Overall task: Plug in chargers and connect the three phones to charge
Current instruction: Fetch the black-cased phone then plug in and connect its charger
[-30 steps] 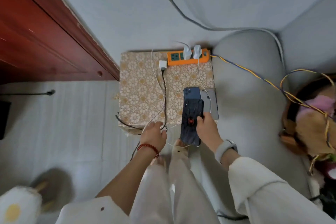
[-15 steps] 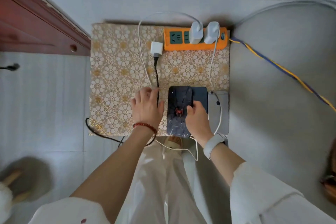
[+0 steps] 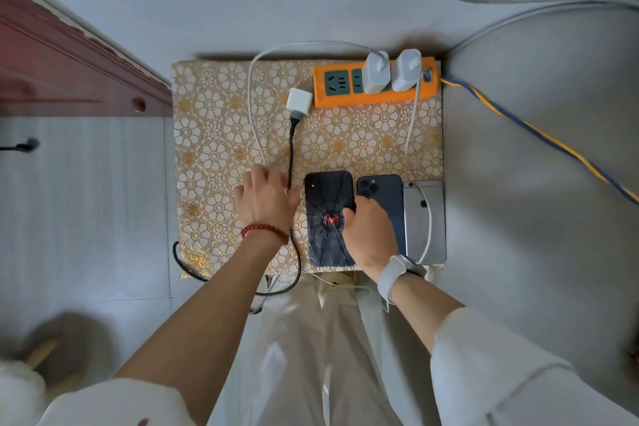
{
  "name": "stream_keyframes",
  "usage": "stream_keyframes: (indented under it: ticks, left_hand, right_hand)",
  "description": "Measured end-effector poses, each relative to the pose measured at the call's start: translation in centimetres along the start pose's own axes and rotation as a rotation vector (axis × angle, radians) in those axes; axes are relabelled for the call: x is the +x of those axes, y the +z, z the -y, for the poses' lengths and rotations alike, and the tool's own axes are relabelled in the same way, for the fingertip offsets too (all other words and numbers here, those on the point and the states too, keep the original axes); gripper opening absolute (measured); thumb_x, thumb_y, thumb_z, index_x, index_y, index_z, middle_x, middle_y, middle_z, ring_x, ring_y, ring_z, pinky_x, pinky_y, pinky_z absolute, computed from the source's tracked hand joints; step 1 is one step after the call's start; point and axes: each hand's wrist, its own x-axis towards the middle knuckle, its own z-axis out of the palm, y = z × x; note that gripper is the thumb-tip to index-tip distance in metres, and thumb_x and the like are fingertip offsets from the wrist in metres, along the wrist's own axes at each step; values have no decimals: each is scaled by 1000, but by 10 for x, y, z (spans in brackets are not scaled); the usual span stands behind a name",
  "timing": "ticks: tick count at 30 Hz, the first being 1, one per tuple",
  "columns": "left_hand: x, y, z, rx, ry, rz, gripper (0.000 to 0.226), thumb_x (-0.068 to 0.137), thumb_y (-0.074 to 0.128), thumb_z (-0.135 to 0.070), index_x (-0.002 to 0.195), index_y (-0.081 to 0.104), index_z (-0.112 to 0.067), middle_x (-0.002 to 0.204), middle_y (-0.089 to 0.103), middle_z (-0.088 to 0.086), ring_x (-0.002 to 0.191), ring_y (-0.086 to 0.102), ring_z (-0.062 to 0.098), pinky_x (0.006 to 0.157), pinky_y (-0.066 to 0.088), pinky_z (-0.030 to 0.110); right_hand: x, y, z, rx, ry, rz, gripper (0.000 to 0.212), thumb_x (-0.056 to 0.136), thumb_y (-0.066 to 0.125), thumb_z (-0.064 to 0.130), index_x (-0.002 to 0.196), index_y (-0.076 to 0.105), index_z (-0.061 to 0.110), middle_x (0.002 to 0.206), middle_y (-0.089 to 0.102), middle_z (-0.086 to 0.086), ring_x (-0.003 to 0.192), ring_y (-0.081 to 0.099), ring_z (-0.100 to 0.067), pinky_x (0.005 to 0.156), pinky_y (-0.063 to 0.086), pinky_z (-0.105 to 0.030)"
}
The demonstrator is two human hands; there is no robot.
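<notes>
On the flowered table (image 3: 214,135), my right hand (image 3: 368,235) is pressing flat the spider phone (image 3: 326,218); my left hand (image 3: 266,199), fingers spread, is reaching for the black cable (image 3: 292,149), whose unplugged charger (image 3: 298,103) probably needs the strip (image 3: 375,85) next.

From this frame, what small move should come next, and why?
Probably the left hand should lift the loose white charger and push it into a free socket of the orange power strip. Two chargers already sit in the strip; this one lies on the patterned cloth with its black cable attached.
</notes>
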Motion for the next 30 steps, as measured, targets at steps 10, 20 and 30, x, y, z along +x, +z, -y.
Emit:
stream_keyframes:
  ticks: [10,20,30]
  left_hand:
    - [-19,-41,-6,-350,123,-160,7,76,62,-8,83,62,-5,91,54,13,88,53,27,63,47,33]
    - [-7,-77,-9,-523,255,-152,6,77,63,-4,83,63,-4,94,46,5,65,51,15,64,44,15]
    - [20,-90,-15,-539,245,-200,8,80,63,-8,86,63,-4,103,40,2,59,46,2,67,48,19]
  right_hand:
    - [3,-22,11,102,-261,-69,36,93,42,14,129,41,13,120,52,-12,99,58,-28,81,50,-41]
    - [50,-41,71,-9,-571,-35,51,89,54,19,136,35,25,120,42,-13,80,53,-24,69,52,-41]
    - [66,-62,80,44,-566,-288,18,89,51,5,100,63,0,100,60,-21,87,60,-33,75,47,-33]
